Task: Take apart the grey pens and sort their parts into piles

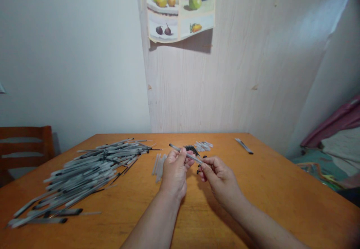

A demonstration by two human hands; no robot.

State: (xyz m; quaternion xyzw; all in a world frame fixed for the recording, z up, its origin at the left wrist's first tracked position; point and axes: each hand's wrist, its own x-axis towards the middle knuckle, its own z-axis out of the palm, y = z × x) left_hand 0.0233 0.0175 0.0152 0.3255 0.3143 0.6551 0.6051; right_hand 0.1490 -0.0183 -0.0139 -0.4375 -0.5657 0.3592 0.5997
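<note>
Over the middle of the table a slim pen (194, 158) with a clear grey barrel and a dark far end slants between my hands. My left hand (176, 170) pinches it along the barrel with thumb and fingers. The near right end sits in the fingers of my right hand (219, 176), also closed. Small black pen parts (204, 157) lie just beyond and under my right fingers. Behind my left fingertips is a group of black pieces (191, 149), partly hidden. Several clear tubes (159, 166) rest on the table left of my left hand.
A large heap of pens (92, 170) covers the table's left side. Short clear pieces (203, 146) lie at the back middle. A lone bundle of pens or a pen (244, 146) is at the back right. The wooden table (267, 192) meets the wall; a chair (25, 144) stands left.
</note>
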